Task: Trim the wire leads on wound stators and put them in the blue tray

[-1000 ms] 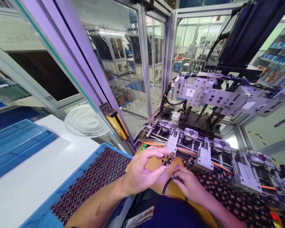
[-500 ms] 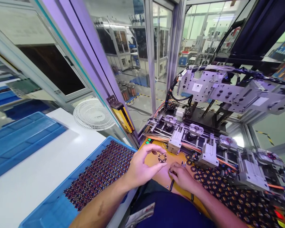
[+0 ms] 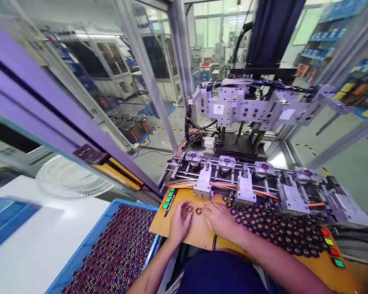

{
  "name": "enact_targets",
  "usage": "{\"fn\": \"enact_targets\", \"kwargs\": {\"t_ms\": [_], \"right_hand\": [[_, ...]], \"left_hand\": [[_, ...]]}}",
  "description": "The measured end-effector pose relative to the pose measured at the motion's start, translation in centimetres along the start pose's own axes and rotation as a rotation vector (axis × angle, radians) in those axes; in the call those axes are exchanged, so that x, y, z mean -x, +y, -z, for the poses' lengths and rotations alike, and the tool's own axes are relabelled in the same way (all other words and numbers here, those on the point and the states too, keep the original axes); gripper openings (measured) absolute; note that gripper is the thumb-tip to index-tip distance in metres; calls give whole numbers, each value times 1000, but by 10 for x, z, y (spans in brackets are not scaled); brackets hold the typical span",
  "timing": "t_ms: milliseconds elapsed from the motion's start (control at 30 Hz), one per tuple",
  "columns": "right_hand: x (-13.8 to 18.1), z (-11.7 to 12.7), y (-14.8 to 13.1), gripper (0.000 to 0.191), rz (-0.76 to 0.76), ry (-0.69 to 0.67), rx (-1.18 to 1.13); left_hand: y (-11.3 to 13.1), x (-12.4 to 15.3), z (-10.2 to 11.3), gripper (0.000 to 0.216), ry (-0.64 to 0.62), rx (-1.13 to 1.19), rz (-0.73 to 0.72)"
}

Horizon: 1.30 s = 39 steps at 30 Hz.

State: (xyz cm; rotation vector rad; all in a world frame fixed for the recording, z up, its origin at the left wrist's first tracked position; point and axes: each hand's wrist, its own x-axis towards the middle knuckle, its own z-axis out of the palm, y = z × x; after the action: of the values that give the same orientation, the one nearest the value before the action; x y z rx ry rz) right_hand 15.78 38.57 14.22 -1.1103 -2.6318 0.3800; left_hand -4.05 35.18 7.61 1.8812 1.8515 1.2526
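Observation:
Two small dark rings with copper-coloured segments are close together over the orange worktop (image 3: 191, 234). One ring (image 3: 189, 209) sits between the thumb and fingertips of my left hand (image 3: 179, 223), which is curled around it. The other ring (image 3: 198, 211) is at the fingertips of my right hand (image 3: 219, 219); those fingers are bent together and partly hide their grip. Just right of that hand, many similar rings (image 3: 272, 228) cover the worktop.
A blue tray (image 3: 151, 251) full of small multicoloured parts stands at the left. Behind the worktop runs a machine with metal fixtures (image 3: 227, 162) and clamp blocks (image 3: 247, 190). Green buttons (image 3: 168, 200) line the worktop's left edge. A white fan (image 3: 70, 177) is further left.
The view has swung to the right. My hands have come nearer each other, bringing the two rings almost side by side. My right hand has turned inward towards the left one.

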Motion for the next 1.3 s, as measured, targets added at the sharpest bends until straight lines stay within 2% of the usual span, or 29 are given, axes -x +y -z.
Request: {"fn": "enact_targets", "kwargs": {"t_ms": [67, 133, 200, 233, 267, 300, 400, 467, 533, 600, 700, 967, 1133, 1233, 1300], "right_hand": [[31, 40, 15, 18, 5, 97, 17], [63, 90, 41, 24, -13, 213, 60], [88, 141, 80, 26, -51, 345, 188], [95, 165, 102, 26, -117, 325, 258], [100, 186, 126, 26, -233, 261, 329], [103, 203, 148, 26, -357, 189, 390], [104, 234, 204, 21, -505, 105, 427], [105, 238, 226, 19, -545, 56, 411], [108, 235, 238, 18, -571, 4, 382], [113, 230, 244, 20, -590, -24, 351], [120, 225, 250, 24, -618, -25, 307], [129, 219, 263, 19, -616, -19, 206], [127, 217, 267, 23, -623, -30, 161], [123, 221, 268, 17, -623, -28, 142], [121, 229, 267, 9, -615, -6, 132]], "left_hand": [[7, -5, 15, 29, 11, -24, -80], [23, -20, 30, 31, 14, -30, -169], [52, -50, 37, 35, -3, -14, -272], [71, -70, 36, 36, -20, 0, -328], [93, -91, 32, 34, -62, 8, -403], [115, -114, 23, 33, -185, -21, -521], [180, -176, -20, 31, -343, -20, -661], [211, -203, -57, 26, -463, -37, -721], [229, -217, -90, 25, -569, -63, -749], [237, -220, -116, 24, -648, -90, -757], [238, -218, -137, 22, -730, -130, -758], [234, -217, -148, 31, -868, -218, -776], [235, -222, -153, 35, -904, -220, -754], [244, -224, -148, 31, -876, -178, -746], [253, -223, -134, 24, -833, -120, -742]]}}
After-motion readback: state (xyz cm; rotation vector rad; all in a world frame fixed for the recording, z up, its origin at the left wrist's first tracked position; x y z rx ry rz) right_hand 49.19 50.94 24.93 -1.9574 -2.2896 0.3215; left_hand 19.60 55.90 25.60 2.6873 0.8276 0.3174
